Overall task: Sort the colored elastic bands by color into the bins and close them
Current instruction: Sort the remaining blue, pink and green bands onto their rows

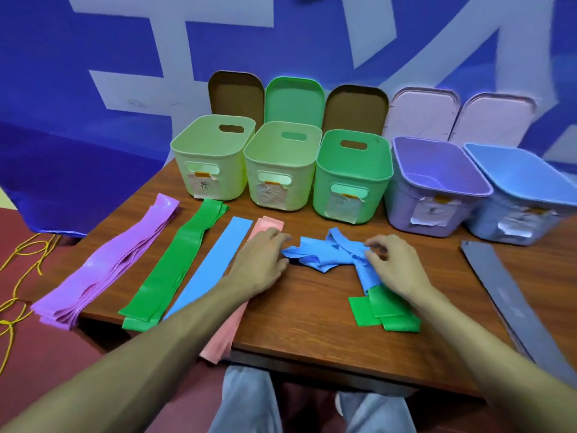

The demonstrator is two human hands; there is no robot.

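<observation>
Brown tabletop (312, 310): my right hand (395, 265) pinches the crumpled blue band (331, 253), my left hand (260, 264) lies flat-fingered at its end; I count five open bins (343, 182), five lids (293, 100).

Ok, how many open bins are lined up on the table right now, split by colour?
Pale green bins: 2
Green bin: 1
Purple bin: 1
Blue bin: 1
Total: 5
</observation>
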